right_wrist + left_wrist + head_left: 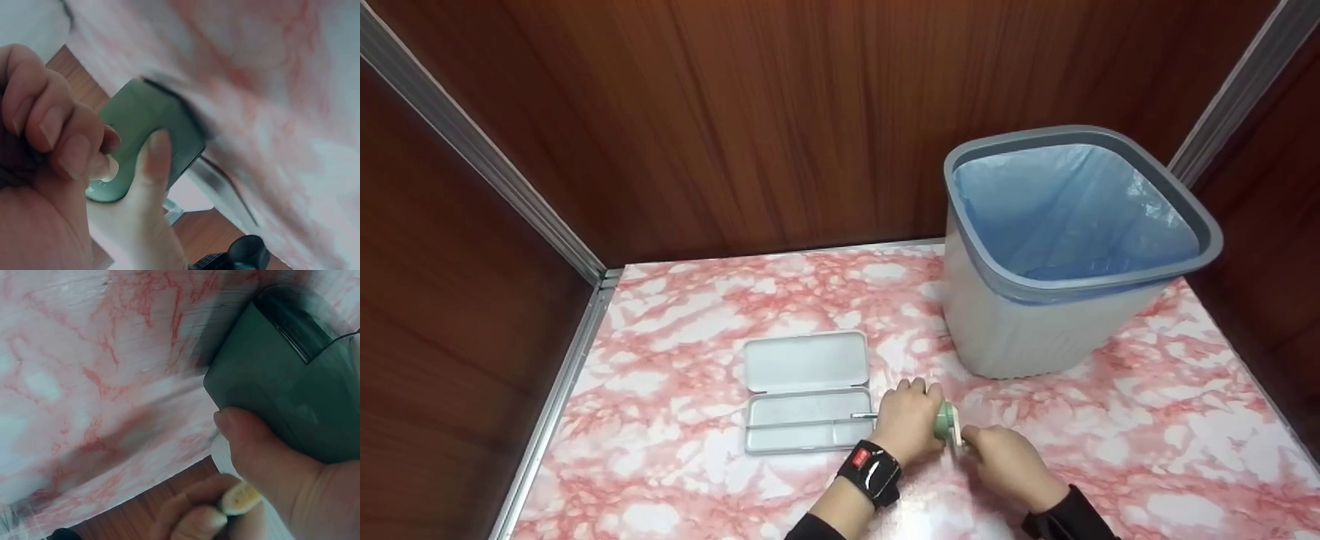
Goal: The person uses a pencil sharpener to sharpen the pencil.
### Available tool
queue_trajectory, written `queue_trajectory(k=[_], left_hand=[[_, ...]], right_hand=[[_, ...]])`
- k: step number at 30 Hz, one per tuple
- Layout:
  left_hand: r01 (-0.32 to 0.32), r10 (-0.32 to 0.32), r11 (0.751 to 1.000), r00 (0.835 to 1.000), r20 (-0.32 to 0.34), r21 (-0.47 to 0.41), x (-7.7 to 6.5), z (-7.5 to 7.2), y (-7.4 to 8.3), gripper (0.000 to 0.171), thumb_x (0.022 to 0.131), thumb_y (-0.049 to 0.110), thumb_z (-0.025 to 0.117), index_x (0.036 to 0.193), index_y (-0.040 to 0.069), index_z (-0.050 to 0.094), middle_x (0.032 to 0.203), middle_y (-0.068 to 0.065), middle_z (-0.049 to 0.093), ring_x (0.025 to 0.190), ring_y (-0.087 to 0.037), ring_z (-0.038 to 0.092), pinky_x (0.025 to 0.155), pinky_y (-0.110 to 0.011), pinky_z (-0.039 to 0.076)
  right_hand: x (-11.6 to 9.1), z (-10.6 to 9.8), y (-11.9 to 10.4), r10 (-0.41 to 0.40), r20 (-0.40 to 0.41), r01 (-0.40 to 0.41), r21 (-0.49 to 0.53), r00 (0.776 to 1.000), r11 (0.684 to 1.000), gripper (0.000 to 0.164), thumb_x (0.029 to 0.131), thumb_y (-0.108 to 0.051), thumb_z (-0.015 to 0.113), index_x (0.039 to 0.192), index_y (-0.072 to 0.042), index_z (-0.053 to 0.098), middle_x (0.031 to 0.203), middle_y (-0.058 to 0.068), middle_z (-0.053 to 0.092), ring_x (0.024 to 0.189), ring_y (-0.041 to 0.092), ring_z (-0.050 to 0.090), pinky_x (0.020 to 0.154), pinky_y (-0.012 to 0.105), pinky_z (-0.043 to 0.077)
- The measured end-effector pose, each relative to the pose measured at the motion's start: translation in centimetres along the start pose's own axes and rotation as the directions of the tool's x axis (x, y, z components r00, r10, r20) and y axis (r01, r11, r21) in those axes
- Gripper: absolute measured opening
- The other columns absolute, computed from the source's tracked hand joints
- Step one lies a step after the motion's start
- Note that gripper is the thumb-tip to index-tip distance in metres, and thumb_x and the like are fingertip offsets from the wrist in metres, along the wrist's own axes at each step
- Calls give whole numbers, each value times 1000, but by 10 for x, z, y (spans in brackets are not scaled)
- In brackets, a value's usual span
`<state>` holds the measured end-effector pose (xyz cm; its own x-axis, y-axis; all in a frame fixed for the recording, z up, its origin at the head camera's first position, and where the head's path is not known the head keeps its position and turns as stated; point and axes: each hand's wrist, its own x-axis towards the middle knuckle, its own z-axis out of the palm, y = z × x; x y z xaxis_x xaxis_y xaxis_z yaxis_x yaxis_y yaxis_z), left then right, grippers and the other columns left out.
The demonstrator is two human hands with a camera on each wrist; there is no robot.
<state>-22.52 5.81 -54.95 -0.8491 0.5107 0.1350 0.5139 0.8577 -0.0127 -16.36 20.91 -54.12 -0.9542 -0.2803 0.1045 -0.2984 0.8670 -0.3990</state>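
Note:
My left hand (911, 420) grips a green crank pencil sharpener (943, 421) on the table, beside the pencil case. In the left wrist view, its thumb lies along the sharpener's green body (270, 382). A thin pencil-like rod (864, 415) sticks out left of that hand, over the case; its other end is hidden. My right hand (1012, 465) pinches the crank's pale knob (241, 497) on the sharpener's right side. The right wrist view shows these curled fingers (76, 154) at the knob. The light grey pencil case (806, 363) lies unfolded, its compartments towards me.
A white bin with a grey rim (1110, 283) and a blue liner (1057, 217) stands at the back right, beyond my right hand. Red-and-white marbled table surface (660, 450) extends left of the case. Brown wood panels (772, 127) close off the back and sides.

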Motion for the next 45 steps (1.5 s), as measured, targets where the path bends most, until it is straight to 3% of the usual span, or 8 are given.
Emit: queue_trajectory(k=[5, 16, 26, 30, 37, 41, 45], left_hand=[[-3, 3, 1000, 1000, 0, 21, 0, -1, 0, 62, 51, 53, 79, 96, 22, 52, 88, 3, 58, 77, -15, 54, 58, -28, 44], [-11, 11, 1000, 1000, -21, 24, 0, 0, -1, 60, 51, 53, 79, 95, 22, 52, 87, 4, 58, 76, -14, 54, 57, -27, 44], [-5, 5, 1000, 1000, 9, 12, -1, -2, -1, 60, 53, 52, 78, 96, 22, 51, 88, 3, 58, 76, -15, 53, 58, -28, 45], [-11, 11, 1000, 1000, -8, 10, 0, -2, -1, 61, 52, 51, 79, 98, 22, 52, 87, 3, 58, 75, -15, 53, 56, -28, 44], [-12, 13, 1000, 999, -44, 8, 1, 2, -1, 63, 49, 52, 79, 97, 22, 52, 88, 3, 59, 77, -16, 55, 57, -29, 45], [-15, 15, 1000, 999, -34, 9, 0, 0, -1, 61, 50, 53, 79, 95, 21, 52, 87, 3, 59, 76, -16, 54, 56, -29, 44], [-10, 11, 1000, 1000, -23, 6, 0, -1, -1, 60, 50, 52, 79, 95, 21, 53, 86, 3, 59, 75, -15, 53, 56, -28, 43]], right_hand=[[4, -11, -4, 3, -30, -4, -22, 1000, 1000, 17, 73, -1, 63, 69, -15, 53, 58, -5, 53, 53, 14, 51, 50, 29, 38], [33, -25, 1, -3, -53, 3, 14, 999, 1000, 13, 72, 3, 61, 71, -10, 57, 61, 0, 56, 58, 18, 55, 54, 35, 42], [59, -23, 11, 26, -6, -26, 21, 1000, 999, 4, 76, -7, 63, 76, -7, 60, 62, 5, 59, 58, 24, 57, 55, 37, 43], [66, -15, 18, 29, -10, -28, 28, 1000, 999, 4, 76, -7, 63, 75, -7, 60, 65, 7, 60, 61, 28, 58, 55, 39, 43], [67, 6, 27, 75, 36, -76, 8, 996, 997, 10, 74, -6, 62, 69, -11, 55, 64, 6, 59, 61, 26, 56, 56, 38, 41], [57, 18, 29, 94, 79, -96, 25, 992, 995, 12, 73, -4, 60, 66, -13, 54, 63, 3, 57, 61, 22, 55, 57, 36, 41], [41, 25, 26, 102, 112, -108, 42, 988, 993, 12, 78, -7, 60, 69, -13, 57, 65, 2, 61, 63, 23, 59, 57, 38, 44]])
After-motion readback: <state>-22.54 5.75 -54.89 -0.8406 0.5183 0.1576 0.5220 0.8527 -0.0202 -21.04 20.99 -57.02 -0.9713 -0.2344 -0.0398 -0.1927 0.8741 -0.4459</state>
